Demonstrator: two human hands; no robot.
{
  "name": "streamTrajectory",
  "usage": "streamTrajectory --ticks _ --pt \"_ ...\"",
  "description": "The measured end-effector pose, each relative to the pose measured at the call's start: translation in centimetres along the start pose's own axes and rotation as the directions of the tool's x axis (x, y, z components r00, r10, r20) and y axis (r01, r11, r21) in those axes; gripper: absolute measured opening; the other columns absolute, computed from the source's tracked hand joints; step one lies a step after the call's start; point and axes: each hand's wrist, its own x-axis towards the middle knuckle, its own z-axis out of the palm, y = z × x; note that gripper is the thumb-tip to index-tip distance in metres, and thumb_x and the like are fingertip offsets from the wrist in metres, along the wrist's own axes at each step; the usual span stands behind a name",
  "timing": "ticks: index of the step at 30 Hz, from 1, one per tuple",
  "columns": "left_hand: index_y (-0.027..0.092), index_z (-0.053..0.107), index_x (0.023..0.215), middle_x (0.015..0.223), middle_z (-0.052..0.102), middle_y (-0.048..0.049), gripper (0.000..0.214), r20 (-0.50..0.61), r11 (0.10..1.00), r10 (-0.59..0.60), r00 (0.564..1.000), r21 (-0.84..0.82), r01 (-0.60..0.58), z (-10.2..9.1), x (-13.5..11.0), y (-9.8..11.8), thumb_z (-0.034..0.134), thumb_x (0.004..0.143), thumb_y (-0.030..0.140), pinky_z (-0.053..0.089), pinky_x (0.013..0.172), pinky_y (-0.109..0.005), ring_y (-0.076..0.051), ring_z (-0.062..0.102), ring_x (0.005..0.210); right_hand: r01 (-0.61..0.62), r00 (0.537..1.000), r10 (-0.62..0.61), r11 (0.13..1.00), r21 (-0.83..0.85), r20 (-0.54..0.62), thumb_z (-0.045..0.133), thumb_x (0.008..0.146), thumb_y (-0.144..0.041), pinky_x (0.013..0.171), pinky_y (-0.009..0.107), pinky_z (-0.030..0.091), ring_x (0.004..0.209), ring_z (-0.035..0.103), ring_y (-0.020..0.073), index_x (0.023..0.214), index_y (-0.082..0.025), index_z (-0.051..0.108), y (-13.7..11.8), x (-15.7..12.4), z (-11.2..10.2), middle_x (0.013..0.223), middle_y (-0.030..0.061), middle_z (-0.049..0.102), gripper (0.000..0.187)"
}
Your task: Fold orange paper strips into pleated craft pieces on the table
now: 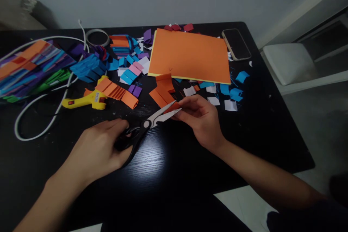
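Taking the clock face as centred on my head view, the orange paper piece [172,108] sits right at the hub, between the parted blades of the scissors [146,124]. My left hand [99,148], at 8 o'clock, has its fingers wrapped round the black handles; my right hand [203,123], at 4 o'clock, has thumb and fingertips pinched together on the paper. I'd expect this piece to weigh next to nothing, bend readily and crease for good if squeezed hard, so a light pinch at its edge, clear of the blades, seems the best hold. The scissors should feel rigid and heavier, best steered from the handles. Folded orange paper [161,96] lies at 10 o'clock, just beside the blade tips; the orange sheet [190,56], at 1 o'clock, looks flat and may slide easily.
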Motion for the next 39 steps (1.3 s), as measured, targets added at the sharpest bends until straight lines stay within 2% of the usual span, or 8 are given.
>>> streamTrajectory --ticks 9,26,33,39 --pt "0.022 0.06 0.079 0.073 0.068 -0.0068 0.025 0.011 1.0 0.015 1.0 0.01 -0.015 0.17 0.11 -0.36 0.047 0.089 0.04 0.047 0.062 -0.037 -0.028 0.068 0.069 0.001 1.0 -0.001 0.999 0.038 0.006 0.092 0.075 -0.02 0.082 0.031 0.071 0.084 0.08 0.0165 0.088 -0.023 0.073 0.1 -0.01 -0.04 0.087 -0.0025 0.081 0.024" --pt "0.022 0.054 0.072 0.063 0.058 -0.0014 0.024 -0.013 1.0 0.021 1.0 -0.001 -0.021 0.21 0.22 -0.25 0.047 0.088 0.038 0.039 0.056 -0.031 -0.019 0.058 0.054 -0.032 0.999 0.031 0.998 0.052 0.014 0.091 0.076 -0.019 0.086 0.035 0.07 0.087 0.08 0.0175 0.089 -0.023 0.073 0.13 -0.02 0.0 0.089 -0.0017 0.08 0.023" --pt "0.022 0.055 0.071 0.065 0.062 -0.0029 0.027 0.021 0.999 -0.033 0.999 -0.028 0.033 0.14 0.18 -0.25 0.046 0.088 0.041 0.04 0.058 -0.031 -0.02 0.061 0.058 -0.051 0.999 0.051 0.997 0.052 -0.006 0.092 0.073 -0.02 0.085 0.035 0.071 0.087 0.081 0.0186 0.088 -0.023 0.072 0.12 -0.01 0.09 0.088 -0.0015 0.081 0.025" --pt "0.022 0.054 0.071 0.063 0.06 -0.003 0.031 0.028 0.999 -0.033 0.999 -0.006 0.034 0.17 0.38 -0.13 0.044 0.089 0.044 0.04 0.057 -0.032 -0.02 0.059 0.054 -0.053 0.999 0.053 0.997 0.053 -0.004 0.093 0.073 -0.021 0.084 0.035 0.071 0.087 0.082 0.0191 0.088 -0.023 0.072 0.15 -0.03 0.03 0.087 -0.0018 0.081 0.026"
